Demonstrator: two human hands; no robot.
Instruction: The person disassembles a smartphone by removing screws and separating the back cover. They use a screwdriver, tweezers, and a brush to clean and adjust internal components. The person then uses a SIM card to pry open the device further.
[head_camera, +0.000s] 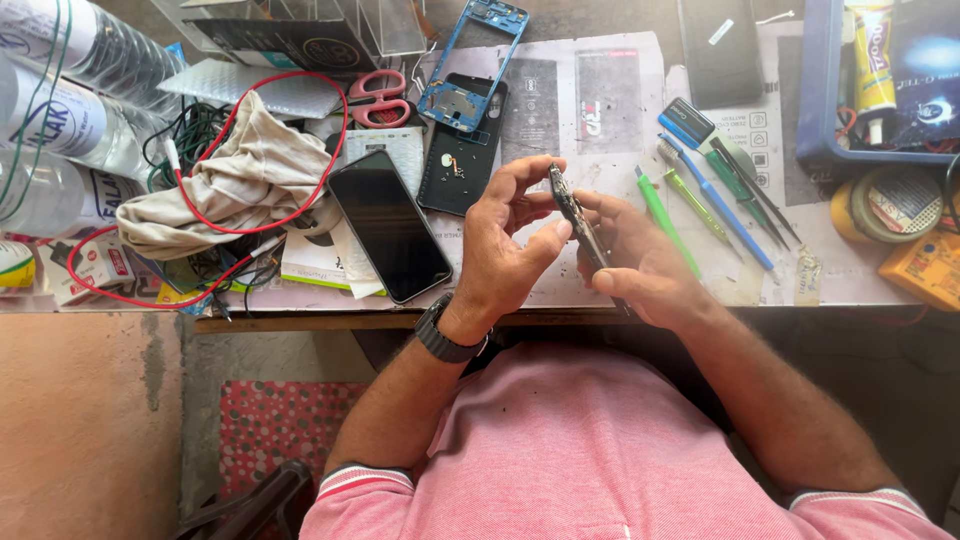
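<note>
Left hand (505, 235) and right hand (640, 262), fingers curled, pinch what appears to be a phone body (578, 222) edge-on above the table (600, 100).

Head camera — looking straight down, close overhead.

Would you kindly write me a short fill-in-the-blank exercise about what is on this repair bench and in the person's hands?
1. Both hands, the left hand and the right hand, hold a thin phone part turned on its ____.
2. The scissors have ____ handles.
3. The dark phone lies screen up, just right of a crumpled ____.
4. The person wears a black watch on the ____ wrist.

Missing words: edge; pink; cloth; left
</note>
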